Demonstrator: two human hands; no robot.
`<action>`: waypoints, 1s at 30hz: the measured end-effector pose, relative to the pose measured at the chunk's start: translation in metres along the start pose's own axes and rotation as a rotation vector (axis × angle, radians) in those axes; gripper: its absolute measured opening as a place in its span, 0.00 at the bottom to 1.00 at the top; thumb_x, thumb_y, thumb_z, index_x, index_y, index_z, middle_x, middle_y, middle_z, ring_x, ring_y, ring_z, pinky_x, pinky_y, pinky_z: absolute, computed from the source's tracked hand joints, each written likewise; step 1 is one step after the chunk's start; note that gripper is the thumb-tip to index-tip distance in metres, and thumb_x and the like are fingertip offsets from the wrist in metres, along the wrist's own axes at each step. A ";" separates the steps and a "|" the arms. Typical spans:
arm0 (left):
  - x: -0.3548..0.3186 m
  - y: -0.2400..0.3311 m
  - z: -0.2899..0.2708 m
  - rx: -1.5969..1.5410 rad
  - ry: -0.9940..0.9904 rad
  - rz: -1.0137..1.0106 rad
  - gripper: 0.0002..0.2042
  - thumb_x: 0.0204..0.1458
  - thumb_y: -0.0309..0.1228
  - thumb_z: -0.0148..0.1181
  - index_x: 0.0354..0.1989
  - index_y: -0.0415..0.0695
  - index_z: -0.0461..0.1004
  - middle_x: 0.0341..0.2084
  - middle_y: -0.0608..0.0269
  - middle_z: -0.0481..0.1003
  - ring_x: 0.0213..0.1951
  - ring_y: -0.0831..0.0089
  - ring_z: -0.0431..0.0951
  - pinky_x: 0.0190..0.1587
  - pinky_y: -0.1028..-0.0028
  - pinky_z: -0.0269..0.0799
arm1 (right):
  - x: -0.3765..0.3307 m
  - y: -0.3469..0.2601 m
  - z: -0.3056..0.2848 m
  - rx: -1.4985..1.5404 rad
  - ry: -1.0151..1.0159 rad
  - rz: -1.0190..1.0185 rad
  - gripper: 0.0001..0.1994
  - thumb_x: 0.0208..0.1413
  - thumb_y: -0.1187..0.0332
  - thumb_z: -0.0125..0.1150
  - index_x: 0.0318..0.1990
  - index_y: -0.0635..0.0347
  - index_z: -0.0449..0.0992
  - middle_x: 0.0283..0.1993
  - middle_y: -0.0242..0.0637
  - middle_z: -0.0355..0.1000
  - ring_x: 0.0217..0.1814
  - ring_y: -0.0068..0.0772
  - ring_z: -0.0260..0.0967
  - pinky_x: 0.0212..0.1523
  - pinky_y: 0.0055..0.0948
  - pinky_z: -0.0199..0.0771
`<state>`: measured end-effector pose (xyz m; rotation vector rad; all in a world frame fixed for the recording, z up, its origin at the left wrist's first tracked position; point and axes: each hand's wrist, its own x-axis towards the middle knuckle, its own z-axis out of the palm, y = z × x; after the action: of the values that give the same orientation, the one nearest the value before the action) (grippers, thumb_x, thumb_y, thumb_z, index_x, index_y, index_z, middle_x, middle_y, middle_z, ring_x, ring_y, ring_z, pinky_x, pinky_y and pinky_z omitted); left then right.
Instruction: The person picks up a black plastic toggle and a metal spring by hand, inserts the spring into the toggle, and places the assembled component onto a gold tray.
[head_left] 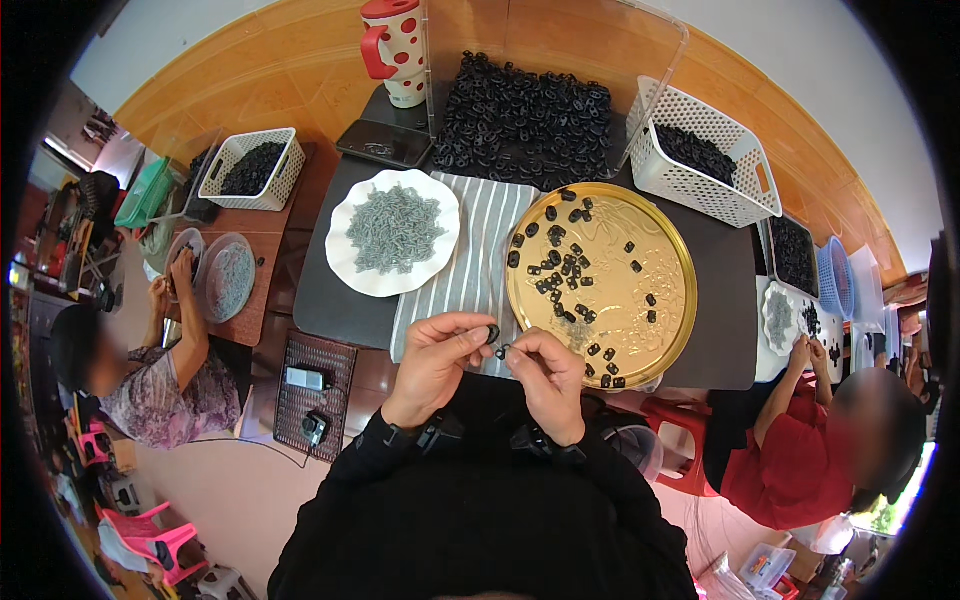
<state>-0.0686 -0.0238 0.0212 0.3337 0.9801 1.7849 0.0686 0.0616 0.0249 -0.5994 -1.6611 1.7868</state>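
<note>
My left hand [434, 368] pinches a small black oval plastic part [492, 334] between thumb and fingertips. Close beside it, the fingertips of my right hand [552, 388] are pressed together on a tiny dark piece [503, 352], too small to name. Both hands are above the near edge of a grey-and-white striped cloth [462, 255]. To the right lies a round gold tray [655, 275] with many small black parts scattered over it. On the left is a white scalloped plate [343, 245] heaped with small grey-green slender pieces [395, 228].
Behind the cloth, a clear-walled bin holds a pile of black oval parts [525, 115]. A white perforated basket [700, 200] stands at the back right. A phone [385, 144] and a red-dotted tumbler [405, 60] are at the back left. Other people work at left [170, 385] and right [800, 465].
</note>
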 end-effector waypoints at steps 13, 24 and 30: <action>0.001 -0.005 -0.001 0.023 -0.027 -0.006 0.08 0.53 0.20 0.56 0.41 0.34 0.76 0.28 0.62 0.78 0.28 0.79 0.77 0.30 0.83 0.69 | 0.001 0.008 -0.001 0.021 0.085 0.017 0.03 0.52 0.80 0.55 0.28 0.65 0.70 0.23 0.23 0.62 0.25 0.10 0.53 0.25 0.15 0.54; 0.001 -0.018 0.002 0.219 -0.024 0.181 0.11 0.49 0.17 0.59 0.42 0.36 0.77 0.28 0.64 0.73 0.28 0.80 0.72 0.31 0.82 0.67 | 0.001 0.001 0.002 -0.063 0.111 0.018 0.03 0.54 0.79 0.54 0.28 0.66 0.70 0.24 0.25 0.64 0.26 0.11 0.57 0.27 0.14 0.57; -0.003 -0.021 0.009 0.342 -0.078 0.304 0.18 0.47 0.13 0.59 0.48 0.37 0.75 0.31 0.66 0.70 0.31 0.83 0.71 0.33 0.84 0.68 | 0.002 0.002 0.002 0.001 0.165 0.033 0.04 0.55 0.79 0.53 0.29 0.67 0.71 0.23 0.25 0.65 0.25 0.12 0.57 0.27 0.15 0.57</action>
<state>-0.0481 -0.0196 0.0117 0.7972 1.2298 1.8521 0.0655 0.0610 0.0232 -0.7570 -1.5461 1.7120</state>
